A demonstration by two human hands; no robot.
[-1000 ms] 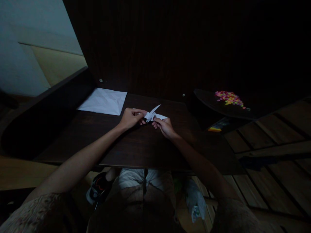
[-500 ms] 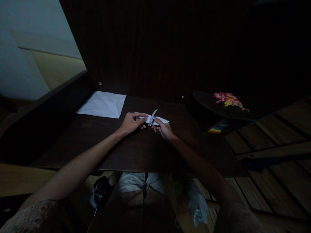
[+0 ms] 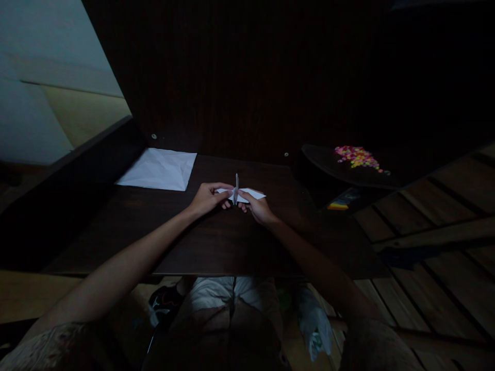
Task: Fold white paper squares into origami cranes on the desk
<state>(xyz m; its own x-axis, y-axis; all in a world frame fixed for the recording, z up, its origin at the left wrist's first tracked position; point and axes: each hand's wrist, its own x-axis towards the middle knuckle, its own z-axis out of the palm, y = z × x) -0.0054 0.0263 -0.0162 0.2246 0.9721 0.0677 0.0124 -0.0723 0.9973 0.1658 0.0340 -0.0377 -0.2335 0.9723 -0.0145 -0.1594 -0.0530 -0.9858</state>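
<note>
Between my hands is a piece of folded white paper (image 3: 247,195), held just over the dark wooden desk (image 3: 216,242). Its two flaps spread to the sides, and a thin folded part stands upright in the middle. My left hand (image 3: 211,198) pinches the left flap, thumb on top and fingers underneath. On the other side my right hand (image 3: 260,206) grips the right flap, its thumb lying near the middle fold. The undersides of the paper and some fingertips are hidden. A flat sheet of creased white paper (image 3: 160,169) lies on the desk to the left of my hands.
Many small pink, yellow and purple pieces (image 3: 358,157) are heaped on a dark corner shelf (image 3: 325,159) at the right. Below it sits a yellow-and-orange edged item (image 3: 337,206). A low dark side panel (image 3: 77,185) bounds the desk's left. A plastic bag (image 3: 315,324) is below, on the floor.
The folded paper's middle part has gone from leaning right to standing nearly upright. Both hands have come slightly closer together. The whole view has shifted a little.
</note>
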